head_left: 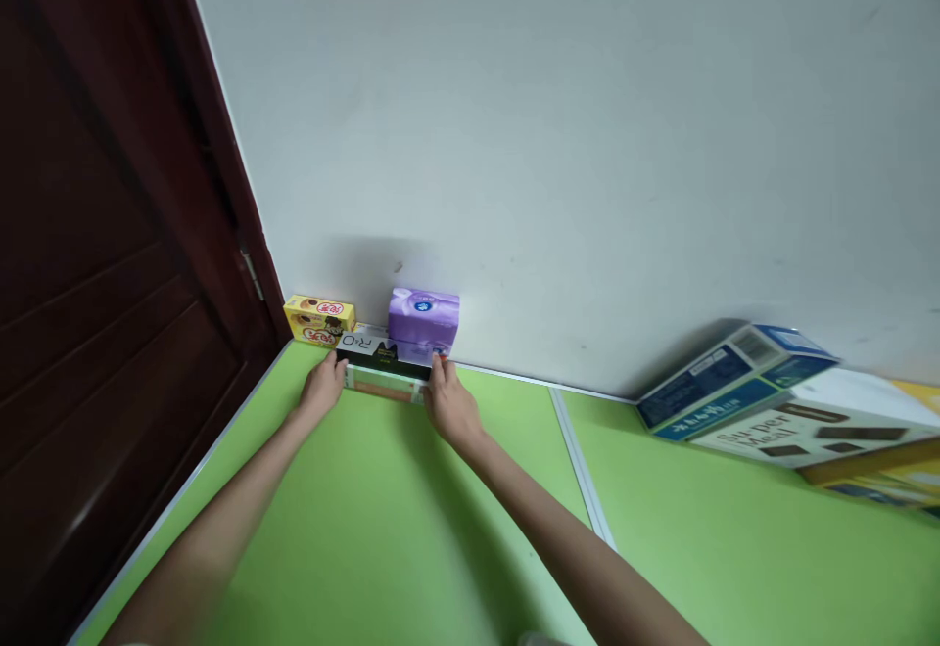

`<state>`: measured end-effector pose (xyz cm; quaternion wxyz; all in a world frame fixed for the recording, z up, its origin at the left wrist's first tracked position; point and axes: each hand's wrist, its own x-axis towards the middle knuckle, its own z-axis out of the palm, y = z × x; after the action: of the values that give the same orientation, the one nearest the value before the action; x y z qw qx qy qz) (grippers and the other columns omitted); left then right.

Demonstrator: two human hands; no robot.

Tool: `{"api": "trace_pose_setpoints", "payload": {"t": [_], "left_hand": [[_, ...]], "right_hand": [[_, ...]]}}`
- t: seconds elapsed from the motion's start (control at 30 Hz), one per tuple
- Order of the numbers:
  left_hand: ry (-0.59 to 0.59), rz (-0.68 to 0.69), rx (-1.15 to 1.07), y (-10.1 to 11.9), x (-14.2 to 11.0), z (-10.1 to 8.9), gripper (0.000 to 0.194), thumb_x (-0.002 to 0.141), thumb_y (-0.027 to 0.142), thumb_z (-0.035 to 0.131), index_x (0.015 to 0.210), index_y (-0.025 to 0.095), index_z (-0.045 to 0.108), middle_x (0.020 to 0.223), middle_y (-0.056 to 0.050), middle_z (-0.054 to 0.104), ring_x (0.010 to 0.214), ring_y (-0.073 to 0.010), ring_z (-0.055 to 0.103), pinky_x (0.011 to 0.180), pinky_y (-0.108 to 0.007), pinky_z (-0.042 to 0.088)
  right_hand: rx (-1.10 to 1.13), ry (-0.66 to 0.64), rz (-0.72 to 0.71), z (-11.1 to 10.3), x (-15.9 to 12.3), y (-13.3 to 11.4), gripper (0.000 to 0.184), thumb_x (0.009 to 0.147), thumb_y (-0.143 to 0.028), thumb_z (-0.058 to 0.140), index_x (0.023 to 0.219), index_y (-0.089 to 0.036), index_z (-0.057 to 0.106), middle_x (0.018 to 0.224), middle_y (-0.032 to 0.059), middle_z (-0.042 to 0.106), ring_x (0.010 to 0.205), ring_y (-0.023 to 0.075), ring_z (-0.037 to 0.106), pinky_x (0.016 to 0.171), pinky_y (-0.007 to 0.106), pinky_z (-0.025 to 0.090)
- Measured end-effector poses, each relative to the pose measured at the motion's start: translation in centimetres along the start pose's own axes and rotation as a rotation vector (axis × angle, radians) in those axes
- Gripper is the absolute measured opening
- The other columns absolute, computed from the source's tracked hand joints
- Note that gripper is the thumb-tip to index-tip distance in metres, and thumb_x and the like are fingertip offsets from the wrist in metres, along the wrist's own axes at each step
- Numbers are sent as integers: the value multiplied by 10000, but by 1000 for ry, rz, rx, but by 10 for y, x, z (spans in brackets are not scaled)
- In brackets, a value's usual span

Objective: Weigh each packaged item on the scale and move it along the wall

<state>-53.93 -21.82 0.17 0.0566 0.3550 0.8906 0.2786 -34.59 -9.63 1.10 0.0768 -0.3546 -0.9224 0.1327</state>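
Observation:
Both my hands are closed on the ends of a long, narrow black-and-white box (383,356) held by the wall. My left hand (323,387) grips its left end, and my right hand (450,403) the right end, thumb on top. Below the black part shows a pale green and brown panel (383,385); whether it belongs to the same box I cannot tell. Behind the box, a purple pack of tissues (424,311) is partly hidden. To the left of it, a yellow printed box (319,320) stands in the corner by the door frame.
A dark red-brown door (110,284) borders the left side. The light green surface (352,509) meets a pale wall (550,137) and has a white seam (584,465). At right, a blue box (738,372), a white "Super Meal" box (822,431) and a yellow box (881,475) lean together.

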Motion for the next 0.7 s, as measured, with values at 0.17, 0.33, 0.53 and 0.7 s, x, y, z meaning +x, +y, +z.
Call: {"api": "trace_pose_setpoints", "payload": {"t": [0.17, 0.33, 0.53, 0.7], "left_hand": [[123, 15, -41, 1, -4, -2, 338, 866, 220, 480, 1184, 106, 494, 1120, -189, 619, 1057, -280, 607, 886, -397, 478], [256, 146, -81, 4, -52, -5, 404, 828, 141, 456, 1227, 71, 445, 1350, -216, 400, 1332, -276, 351, 1109, -435, 304], [-158, 546, -103, 53, -145, 7, 271, 843, 129, 415, 1026, 208, 599, 1329, -96, 470, 1316, -254, 375, 1108, -494, 323], [-716, 814, -75, 160, -213, 7, 288, 841, 120, 423, 1042, 214, 606, 1181, -83, 593, 1146, -225, 515, 1014, -427, 421]], "right_hand": [[70, -8, 31, -9, -6, 0, 593, 900, -191, 399, 1439, -87, 177, 1282, 232, 441, 892, 265, 615, 621, 344, 506], [213, -117, -19, -25, -55, 19, 482, 877, -177, 459, 1352, -107, 417, 1223, 185, 541, 854, 206, 639, 748, 324, 523], [421, -346, -145, -67, -157, 61, 353, 821, -171, 501, 1148, -126, 627, 983, 79, 691, 797, 164, 648, 706, 245, 510], [525, -477, -262, -113, -231, 92, 343, 808, -265, 562, 1115, -140, 649, 1000, 89, 689, 810, 174, 628, 674, 242, 470]]}}
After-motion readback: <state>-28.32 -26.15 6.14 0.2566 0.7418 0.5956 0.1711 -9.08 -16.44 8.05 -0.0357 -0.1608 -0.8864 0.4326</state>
